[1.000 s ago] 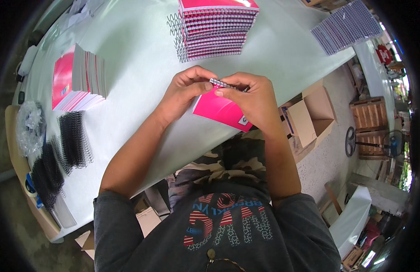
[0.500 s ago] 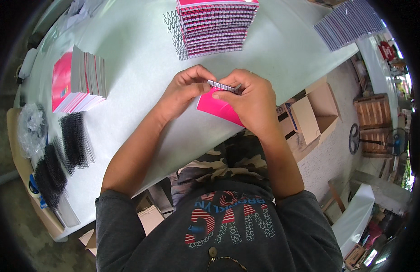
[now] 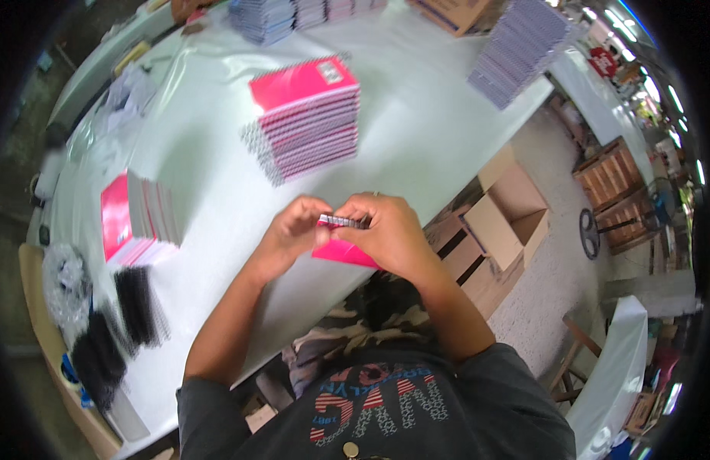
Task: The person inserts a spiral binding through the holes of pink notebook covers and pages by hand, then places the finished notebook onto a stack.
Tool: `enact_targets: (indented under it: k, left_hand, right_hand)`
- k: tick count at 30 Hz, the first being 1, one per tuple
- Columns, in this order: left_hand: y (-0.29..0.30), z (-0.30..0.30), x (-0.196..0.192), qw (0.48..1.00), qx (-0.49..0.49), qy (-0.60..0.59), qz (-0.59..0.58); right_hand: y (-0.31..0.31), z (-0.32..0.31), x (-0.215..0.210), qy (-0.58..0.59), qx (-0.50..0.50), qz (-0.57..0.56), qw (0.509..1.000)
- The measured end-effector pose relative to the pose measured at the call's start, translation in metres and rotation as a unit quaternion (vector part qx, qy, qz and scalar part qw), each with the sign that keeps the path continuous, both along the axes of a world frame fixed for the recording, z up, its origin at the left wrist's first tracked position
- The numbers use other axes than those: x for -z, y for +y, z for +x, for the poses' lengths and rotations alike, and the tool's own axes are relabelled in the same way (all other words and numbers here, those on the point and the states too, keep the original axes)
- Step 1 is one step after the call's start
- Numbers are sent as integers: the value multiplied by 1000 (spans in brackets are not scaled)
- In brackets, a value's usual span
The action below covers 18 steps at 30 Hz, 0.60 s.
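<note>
A long white bench (image 3: pixel 416 146) is seen running from the lower left up to the upper right, its near edge lying just before the person's body. Near the middle of the bench a tall stack of pink spiral-bound notebooks (image 3: pixel 305 115) is set, and toward the left end a smaller pile of pink covers and sheets (image 3: pixel 136 218) is stood. At the near left corner loose black wire spirals (image 3: pixel 117 330) are heaped, with a clear plastic bag (image 3: pixel 63 287) just beside them. Along the far edge grey-purple stacks of notebooks (image 3: pixel 266 17) are ranged, and another grey-purple stack (image 3: pixel 523 46) is placed at the right end. Beyond the right end of the bench an open cardboard box (image 3: pixel 508 218) is seen on a speckled floor (image 3: pixel 554 284), with wooden crates (image 3: pixel 619 195) further off and other cluttered goods at the rim of the view. Both forearms are brought in from the lower edge and meet over the near edge of the bench, roughly at its middle. A pink notebook (image 3: pixel 343 251) is held there, partly over the edge, between the two hands. The left hand (image 3: pixel 293 226) is curled, its fingers closed on the left end of the notebook's wire spine (image 3: pixel 342 221). The right hand (image 3: pixel 389 230) is arched over the notebook, its fingers pinched shut on the right part of the spine, so that most of the cover is hidden beneath it.
</note>
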State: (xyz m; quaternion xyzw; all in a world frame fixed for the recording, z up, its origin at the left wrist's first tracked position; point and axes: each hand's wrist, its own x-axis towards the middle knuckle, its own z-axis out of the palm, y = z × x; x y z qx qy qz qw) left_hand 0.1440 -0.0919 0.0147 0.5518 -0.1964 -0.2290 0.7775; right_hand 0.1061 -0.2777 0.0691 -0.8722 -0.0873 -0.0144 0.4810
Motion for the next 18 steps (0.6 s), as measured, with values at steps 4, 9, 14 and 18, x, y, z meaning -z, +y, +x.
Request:
enact_targets:
  k: [4,9,14,18]
  left_hand:
    - [-12,-13,-18,985,-12,-102,140]
    - [-30,-9,-62,970,-166,-114,134]
    - [-53,30,-120,881,-414,-200,109]
    - [-46,73,-129,764,-516,-324,213]
  right_hand:
    - [-29,7,-25,-33,22,118,992]
    - [-23,52,-58,-276,159,421,849]
    - [-1,90,-76,-263,166,472,825]
    - [-5,123,-66,-259,243,287,890]
